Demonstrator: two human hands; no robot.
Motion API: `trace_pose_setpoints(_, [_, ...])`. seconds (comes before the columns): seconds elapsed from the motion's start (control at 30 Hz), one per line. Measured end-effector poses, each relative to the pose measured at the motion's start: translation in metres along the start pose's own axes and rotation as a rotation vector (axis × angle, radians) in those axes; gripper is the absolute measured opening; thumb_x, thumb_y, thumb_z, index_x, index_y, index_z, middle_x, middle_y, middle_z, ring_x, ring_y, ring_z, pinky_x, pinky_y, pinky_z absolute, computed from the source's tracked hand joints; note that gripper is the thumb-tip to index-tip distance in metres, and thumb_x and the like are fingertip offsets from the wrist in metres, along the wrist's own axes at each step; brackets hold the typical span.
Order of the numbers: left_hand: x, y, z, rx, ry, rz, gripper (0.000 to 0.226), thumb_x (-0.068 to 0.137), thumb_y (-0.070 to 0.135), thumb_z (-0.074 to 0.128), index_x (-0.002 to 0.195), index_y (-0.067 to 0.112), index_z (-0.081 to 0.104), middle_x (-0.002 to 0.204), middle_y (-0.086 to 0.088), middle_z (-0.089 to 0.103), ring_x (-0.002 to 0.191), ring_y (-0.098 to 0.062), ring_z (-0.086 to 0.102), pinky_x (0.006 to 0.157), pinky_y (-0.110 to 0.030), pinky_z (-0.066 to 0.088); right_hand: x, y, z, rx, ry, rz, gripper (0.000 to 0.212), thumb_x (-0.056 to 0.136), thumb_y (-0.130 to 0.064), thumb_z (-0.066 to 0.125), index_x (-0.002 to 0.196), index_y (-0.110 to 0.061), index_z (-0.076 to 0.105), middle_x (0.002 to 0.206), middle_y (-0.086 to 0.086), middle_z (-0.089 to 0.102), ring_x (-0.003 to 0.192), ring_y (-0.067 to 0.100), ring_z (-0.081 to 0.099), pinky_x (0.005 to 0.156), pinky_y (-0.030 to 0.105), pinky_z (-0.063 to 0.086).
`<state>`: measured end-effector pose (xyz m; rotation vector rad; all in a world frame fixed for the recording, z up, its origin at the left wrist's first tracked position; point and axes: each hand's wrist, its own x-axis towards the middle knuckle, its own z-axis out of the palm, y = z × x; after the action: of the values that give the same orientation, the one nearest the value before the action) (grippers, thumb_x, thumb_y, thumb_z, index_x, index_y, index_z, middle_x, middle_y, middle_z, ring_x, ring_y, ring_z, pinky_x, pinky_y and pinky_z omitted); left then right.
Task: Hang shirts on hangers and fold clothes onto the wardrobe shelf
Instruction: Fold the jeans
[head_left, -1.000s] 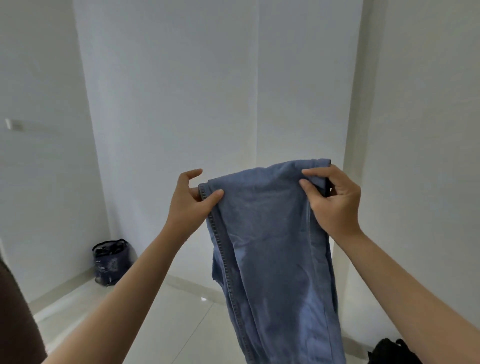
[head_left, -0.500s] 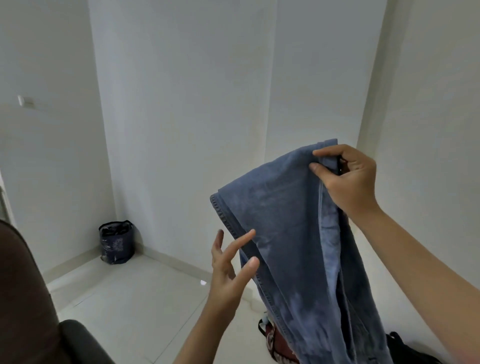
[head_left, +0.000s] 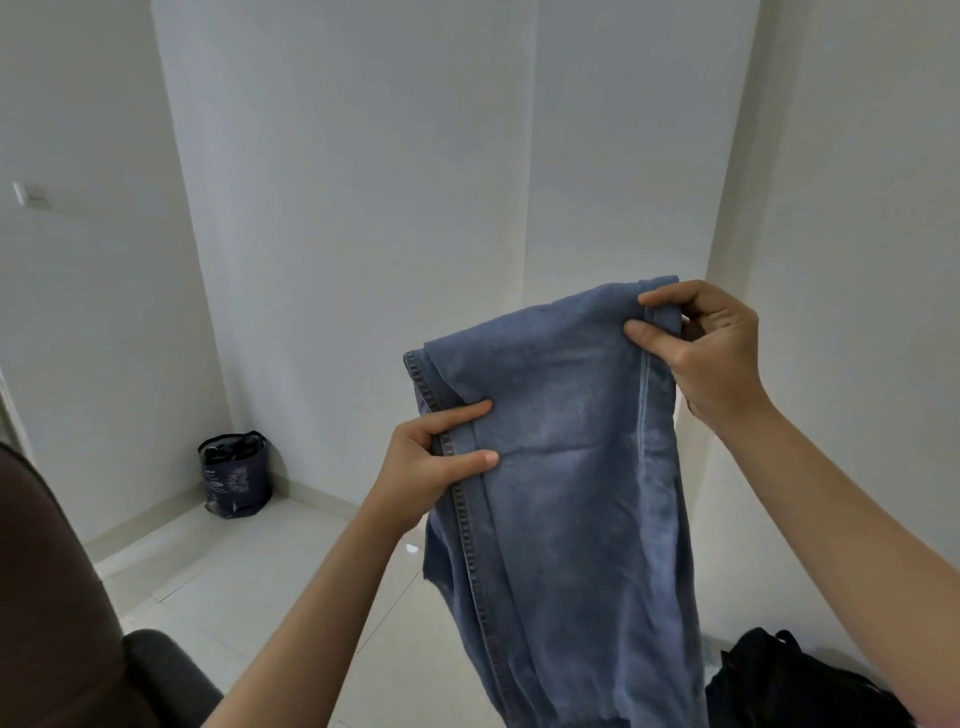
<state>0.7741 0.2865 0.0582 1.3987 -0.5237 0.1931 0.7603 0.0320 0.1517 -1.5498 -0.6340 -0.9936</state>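
**Jeans held in the air, mid-fold, with no shelf in sight**

A person is holding a pair of blue jeans (head_left: 561, 467) up in front of a white wall, roughly at the centre of the view, with the legs hanging down towards six o'clock. The right hand (head_left: 701, 353) is pinching the top fold at about two o'clock, thumb in front and fingers curled over the edge. The left hand (head_left: 431, 462) is gripping the stitched side seam at about nine o'clock of the garment, thumb and forefinger lying across the denim. Both hands are clamped on the cloth, well apart from each other.

What could go wrong, as I judge it: the denim is heavy and is hanging free with nothing under it, so a loosened pinch at the right hand could be letting the top fold slide open and the layers slip out of line. The left hand is holding only the seam edge, so the inner layers may be sagging and creasing. The hem is out of view at the bottom, and it may be trailing on the tiled floor (head_left: 270, 582). No wardrobe shelf is showing, so the fold would have to survive being carried.

As for containers, a dark patterned bag (head_left: 236, 475) is standing in the corner at nine o'clock, open at the top with dark contents I cannot identify. A black bag (head_left: 779, 680) is lying at five o'clock; its contents are hidden.
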Motion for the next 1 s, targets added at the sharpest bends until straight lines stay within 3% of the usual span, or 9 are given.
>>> trace_pose_setpoints(0.23, [0.000, 0.023, 0.005, -0.037, -0.021, 0.087, 0.060, 0.063, -0.011, 0.074, 0.105, 0.032, 0.071, 0.117, 0.011, 0.067, 0.113, -0.010, 0.061, 0.086, -0.022, 0.052, -0.017, 0.013, -0.021, 0.056, 0.046, 0.120, 0.042, 0.074, 0.009, 0.073, 0.073, -0.033, 0.070, 0.078, -0.013, 0.065, 0.067, 0.004, 0.062, 0.066, 0.019, 0.053])
trace_pose_setpoints(0.37, [0.004, 0.041, 0.008, 0.059, -0.068, 0.081, 0.060, 0.070, -0.012, 0.073, 0.115, 0.028, 0.065, 0.114, 0.014, 0.067, 0.112, -0.008, 0.062, 0.089, -0.023, 0.052, -0.026, 0.022, -0.027, 0.156, 0.128, 0.193, 0.039, 0.072, 0.011, 0.073, 0.072, -0.028, 0.068, 0.085, -0.001, 0.064, 0.079, 0.012, 0.063, 0.071, 0.023, 0.054])
trace_pose_setpoints(0.5, [0.008, 0.051, 0.017, 0.100, -0.053, 0.097, 0.061, 0.071, -0.013, 0.071, 0.116, 0.028, 0.064, 0.107, 0.019, 0.068, 0.107, -0.004, 0.063, 0.083, -0.020, 0.054, -0.029, 0.026, -0.029, 0.182, 0.199, 0.209, 0.031, 0.071, 0.011, 0.073, 0.078, -0.018, 0.066, 0.086, -0.001, 0.068, 0.082, 0.012, 0.065, 0.073, 0.021, 0.053])
trace_pose_setpoints(0.67, [0.018, 0.065, 0.020, 0.027, -0.022, 0.083, 0.066, 0.072, -0.021, 0.064, 0.120, 0.024, 0.059, 0.095, 0.024, 0.071, 0.096, -0.002, 0.067, 0.073, -0.017, 0.055, -0.046, 0.026, -0.035, 0.027, 0.238, 0.167, 0.023, 0.071, -0.011, 0.077, 0.087, -0.014, 0.062, 0.091, 0.003, 0.064, 0.081, 0.014, 0.066, 0.078, 0.025, 0.054])
trace_pose_setpoints(0.77, [0.023, 0.074, 0.016, 0.004, -0.022, 0.075, 0.066, 0.071, -0.022, 0.062, 0.120, 0.023, 0.061, 0.101, 0.018, 0.071, 0.099, -0.006, 0.067, 0.075, -0.020, 0.056, -0.077, 0.033, -0.034, 0.096, 0.188, 0.246, 0.054, 0.065, -0.033, 0.082, 0.108, -0.021, 0.052, 0.108, 0.002, 0.055, 0.090, 0.005, 0.066, 0.080, 0.021, 0.052])
trace_pose_setpoints(0.87, [0.030, 0.085, 0.010, -0.046, 0.006, 0.069, 0.066, 0.069, -0.023, 0.060, 0.116, 0.024, 0.064, 0.111, 0.009, 0.069, 0.100, -0.010, 0.067, 0.074, -0.021, 0.056, -0.115, 0.041, -0.017, 0.179, -0.056, 0.436, 0.103, 0.049, -0.061, 0.084, 0.134, -0.045, 0.028, 0.129, 0.002, 0.048, 0.111, 0.017, 0.063, 0.087, 0.032, 0.054])
trace_pose_setpoints(0.93, [0.036, 0.092, 0.009, -0.072, 0.029, 0.064, 0.066, 0.068, -0.022, 0.059, 0.115, 0.024, 0.064, 0.115, 0.006, 0.067, 0.099, -0.011, 0.068, 0.074, -0.022, 0.056, -0.135, 0.041, 0.001, 0.219, -0.141, 0.467, 0.114, 0.052, -0.058, 0.085, 0.138, -0.053, 0.011, 0.132, 0.000, 0.053, 0.117, 0.023, 0.060, 0.093, 0.040, 0.052])
trace_pose_setpoints(1.0, [0.042, 0.097, 0.008, -0.085, 0.051, 0.062, 0.066, 0.068, -0.023, 0.058, 0.115, 0.023, 0.064, 0.112, 0.005, 0.068, 0.097, -0.012, 0.068, 0.073, -0.022, 0.056, -0.143, 0.033, 0.016, 0.180, -0.156, 0.398, 0.117, 0.063, -0.041, 0.085, 0.141, -0.046, -0.002, 0.122, -0.017, 0.061, 0.111, 0.017, 0.063, 0.088, 0.030, 0.053])
